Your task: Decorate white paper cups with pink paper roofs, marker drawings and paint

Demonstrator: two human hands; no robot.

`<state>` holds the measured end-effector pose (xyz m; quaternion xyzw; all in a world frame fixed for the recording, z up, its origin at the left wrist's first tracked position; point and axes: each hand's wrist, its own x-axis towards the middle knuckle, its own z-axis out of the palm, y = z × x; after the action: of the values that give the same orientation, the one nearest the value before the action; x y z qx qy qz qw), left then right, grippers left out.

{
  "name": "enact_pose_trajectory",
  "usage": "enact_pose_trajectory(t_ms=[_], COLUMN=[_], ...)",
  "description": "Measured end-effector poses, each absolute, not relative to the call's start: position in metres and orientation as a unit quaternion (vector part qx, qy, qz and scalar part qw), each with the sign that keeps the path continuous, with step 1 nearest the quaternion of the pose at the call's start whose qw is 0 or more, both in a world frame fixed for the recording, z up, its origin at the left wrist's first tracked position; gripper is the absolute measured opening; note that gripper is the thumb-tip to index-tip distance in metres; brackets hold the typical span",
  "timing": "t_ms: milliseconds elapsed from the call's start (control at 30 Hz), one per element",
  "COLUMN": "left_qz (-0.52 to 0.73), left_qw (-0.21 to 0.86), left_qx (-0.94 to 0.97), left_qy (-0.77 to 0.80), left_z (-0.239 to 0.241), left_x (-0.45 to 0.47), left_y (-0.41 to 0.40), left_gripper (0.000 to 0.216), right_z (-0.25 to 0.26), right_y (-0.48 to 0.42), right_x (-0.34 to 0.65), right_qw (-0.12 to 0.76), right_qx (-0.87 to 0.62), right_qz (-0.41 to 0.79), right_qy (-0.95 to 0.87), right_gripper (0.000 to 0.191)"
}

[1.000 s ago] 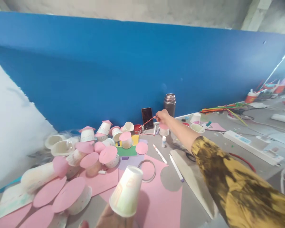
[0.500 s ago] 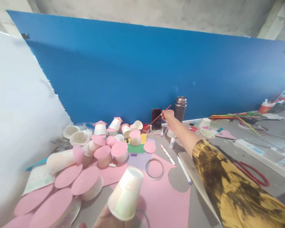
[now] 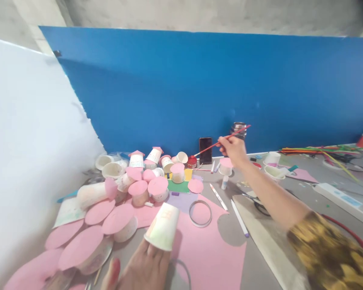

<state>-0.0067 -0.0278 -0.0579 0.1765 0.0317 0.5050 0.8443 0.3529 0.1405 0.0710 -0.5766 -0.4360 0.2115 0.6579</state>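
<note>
My left hand [image 3: 145, 262] supports an upturned white paper cup [image 3: 163, 227], its fingers reaching up inside the rim and the thumb out to the side. Pale markings show on the cup's wall. Farther off, my right hand [image 3: 232, 148] pinches a thin red paintbrush [image 3: 219, 141]. The brush slants down to the left, its tip at the rim of a small red jar [image 3: 192, 162]; whether it touches the jar's contents I cannot tell. Below the right hand stand a pink-topped cup [image 3: 226, 167] and a small white bottle [image 3: 224, 182].
Many cups with pink paper discs [image 3: 139, 187] crowd the left. Pink paper [image 3: 211, 249] carries a grey ring [image 3: 200, 213]. Pens [image 3: 239, 219], scissors [image 3: 261, 207] and a power strip [image 3: 345, 201] lie rightward. A phone [image 3: 205, 151] and a flask [image 3: 239, 128] stand at the back by the blue panel [image 3: 181, 88].
My right hand has drawn back and to the right, the brush now lying flatter with its tip at the jar. The left hand has risen into view with the cup. The camera has turned left.
</note>
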Motion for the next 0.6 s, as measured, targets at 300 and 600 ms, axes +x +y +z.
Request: enact_pose_trajectory(t_ms=[300, 600], left_qz=[0.580, 0.596], left_qw=[0.787, 0.656], left_qx=[0.206, 0.431], left_qy=[0.051, 0.171], left_z=[-0.022, -0.040], left_x=[0.049, 0.051], left_y=[-0.043, -0.056], left_gripper=[0.080, 0.094], right_z=[0.022, 0.005], right_y=[-0.071, -0.109], right_x=[0.314, 0.256], right_qw=[0.706, 0.708], right_qx=[-0.509, -0.497], right_qz=[0.270, 0.202], right_qy=[-0.412, -0.459], right_gripper=[0.016, 0.015])
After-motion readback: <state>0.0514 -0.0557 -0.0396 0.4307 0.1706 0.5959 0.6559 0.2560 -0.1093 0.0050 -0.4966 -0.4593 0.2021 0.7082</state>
